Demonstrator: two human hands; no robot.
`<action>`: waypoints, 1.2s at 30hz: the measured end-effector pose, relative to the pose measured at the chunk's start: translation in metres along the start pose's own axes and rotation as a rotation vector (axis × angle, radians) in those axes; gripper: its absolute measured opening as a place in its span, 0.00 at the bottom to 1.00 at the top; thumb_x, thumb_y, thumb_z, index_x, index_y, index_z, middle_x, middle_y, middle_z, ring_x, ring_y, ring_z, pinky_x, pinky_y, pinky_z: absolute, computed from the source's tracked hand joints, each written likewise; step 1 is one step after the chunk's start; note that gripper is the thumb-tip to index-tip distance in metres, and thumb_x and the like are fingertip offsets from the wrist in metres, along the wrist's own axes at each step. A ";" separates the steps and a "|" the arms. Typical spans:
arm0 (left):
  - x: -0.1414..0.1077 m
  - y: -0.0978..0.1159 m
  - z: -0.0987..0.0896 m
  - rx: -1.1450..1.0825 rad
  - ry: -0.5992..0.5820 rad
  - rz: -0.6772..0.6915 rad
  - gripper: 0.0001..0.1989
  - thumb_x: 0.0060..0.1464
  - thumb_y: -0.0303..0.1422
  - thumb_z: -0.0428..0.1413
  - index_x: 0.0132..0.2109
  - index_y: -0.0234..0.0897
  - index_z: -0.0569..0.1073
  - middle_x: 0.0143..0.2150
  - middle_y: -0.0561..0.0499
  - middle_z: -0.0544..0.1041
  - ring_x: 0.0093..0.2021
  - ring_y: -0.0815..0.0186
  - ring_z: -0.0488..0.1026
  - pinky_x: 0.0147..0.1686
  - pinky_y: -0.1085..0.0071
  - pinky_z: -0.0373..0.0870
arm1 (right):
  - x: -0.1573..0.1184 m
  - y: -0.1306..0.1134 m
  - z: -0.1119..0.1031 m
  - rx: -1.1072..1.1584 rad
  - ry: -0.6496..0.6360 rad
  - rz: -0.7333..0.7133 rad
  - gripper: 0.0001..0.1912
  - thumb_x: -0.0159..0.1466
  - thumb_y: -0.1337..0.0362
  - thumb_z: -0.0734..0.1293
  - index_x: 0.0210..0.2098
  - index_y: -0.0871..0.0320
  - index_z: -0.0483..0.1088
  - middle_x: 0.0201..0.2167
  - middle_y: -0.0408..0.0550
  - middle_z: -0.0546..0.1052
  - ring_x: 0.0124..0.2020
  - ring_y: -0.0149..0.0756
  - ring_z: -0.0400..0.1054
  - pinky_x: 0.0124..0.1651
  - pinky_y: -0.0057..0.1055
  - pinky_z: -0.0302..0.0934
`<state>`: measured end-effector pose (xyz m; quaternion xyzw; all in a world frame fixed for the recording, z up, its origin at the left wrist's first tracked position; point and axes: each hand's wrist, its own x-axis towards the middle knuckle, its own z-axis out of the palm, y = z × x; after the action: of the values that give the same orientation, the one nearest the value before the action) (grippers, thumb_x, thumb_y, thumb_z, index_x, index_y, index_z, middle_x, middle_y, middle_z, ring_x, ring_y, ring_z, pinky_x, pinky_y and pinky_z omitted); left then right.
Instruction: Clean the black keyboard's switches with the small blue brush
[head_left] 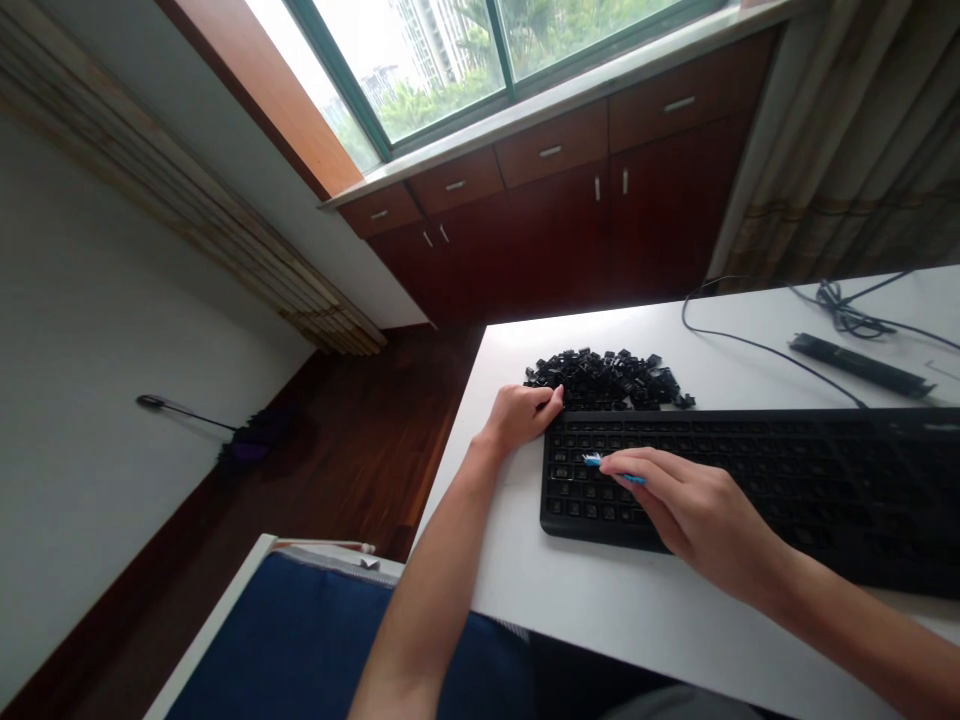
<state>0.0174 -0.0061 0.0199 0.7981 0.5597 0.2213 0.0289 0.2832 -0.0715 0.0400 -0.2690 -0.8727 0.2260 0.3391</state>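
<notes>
At 12 o'clock, a green-framed window (pixel 420 70) is letting in soft grey daylight above a white sill (pixel 555 112). Dark red wooden cabinets (pixel 555 240) are standing under it, and a striped curtain (pixel 832 130) is hanging at 2 o'clock. A white wall (pixel 112 290) is filling 9 o'clock, a rolled bamboo blind (pixel 187 210) is hanging at 10 o'clock, and a dark wooden floor (pixel 375 430) is stretching toward 8 o'clock.

One white desk (pixel 502 590) carried: a black keyboard (pixel 780 520), near right; a heap of loose black keycaps (pixel 604 380), just beyond the keyboard; a black cable (pixel 765 350), far right; a long black bar-shaped device (pixel 859 365), far right, near the cable.
</notes>
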 end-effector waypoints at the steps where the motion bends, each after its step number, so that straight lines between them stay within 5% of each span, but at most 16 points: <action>1: 0.000 0.000 0.000 0.001 -0.001 0.000 0.27 0.65 0.41 0.46 0.18 0.35 0.60 0.15 0.56 0.60 0.18 0.75 0.49 0.24 0.71 0.47 | 0.002 0.000 -0.001 0.010 -0.001 0.016 0.15 0.69 0.72 0.59 0.53 0.56 0.67 0.50 0.48 0.76 0.48 0.33 0.72 0.49 0.29 0.66; 6: 0.000 0.000 0.000 0.010 -0.002 0.002 0.27 0.65 0.41 0.46 0.18 0.35 0.60 0.15 0.56 0.60 0.18 0.75 0.50 0.24 0.71 0.48 | 0.026 -0.004 -0.010 -0.062 -0.064 0.048 0.12 0.70 0.65 0.58 0.47 0.56 0.71 0.43 0.49 0.79 0.40 0.35 0.74 0.42 0.30 0.66; 11: -0.001 0.000 -0.001 0.017 0.003 0.005 0.26 0.65 0.41 0.46 0.19 0.35 0.62 0.16 0.56 0.63 0.17 0.75 0.53 0.24 0.72 0.48 | 0.072 -0.014 -0.031 -0.285 -0.309 0.064 0.16 0.69 0.61 0.56 0.32 0.57 0.72 0.30 0.47 0.78 0.30 0.37 0.72 0.32 0.32 0.59; 17: 0.000 0.000 -0.001 0.024 0.002 0.010 0.27 0.64 0.41 0.45 0.18 0.35 0.63 0.16 0.55 0.65 0.17 0.75 0.54 0.24 0.72 0.48 | 0.112 -0.016 -0.046 -0.373 -0.565 0.132 0.15 0.64 0.59 0.59 0.25 0.57 0.70 0.22 0.47 0.74 0.21 0.34 0.63 0.24 0.30 0.48; 24: 0.001 0.000 -0.001 0.025 -0.002 0.006 0.26 0.64 0.40 0.46 0.18 0.34 0.61 0.16 0.56 0.63 0.18 0.75 0.52 0.25 0.72 0.48 | 0.124 -0.011 -0.055 -0.282 -0.605 0.216 0.12 0.60 0.61 0.59 0.25 0.58 0.70 0.21 0.47 0.72 0.20 0.30 0.57 0.22 0.28 0.48; 36: 0.002 -0.002 0.000 0.013 -0.033 -0.011 0.26 0.64 0.40 0.47 0.19 0.34 0.61 0.16 0.57 0.61 0.18 0.75 0.52 0.25 0.73 0.49 | 0.127 -0.001 -0.057 -0.375 -0.618 0.252 0.13 0.62 0.58 0.62 0.29 0.58 0.74 0.26 0.51 0.77 0.23 0.36 0.66 0.24 0.30 0.50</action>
<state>0.0165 -0.0036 0.0196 0.7987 0.5650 0.2041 0.0343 0.2437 0.0191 0.1381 -0.3508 -0.9200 0.1726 -0.0257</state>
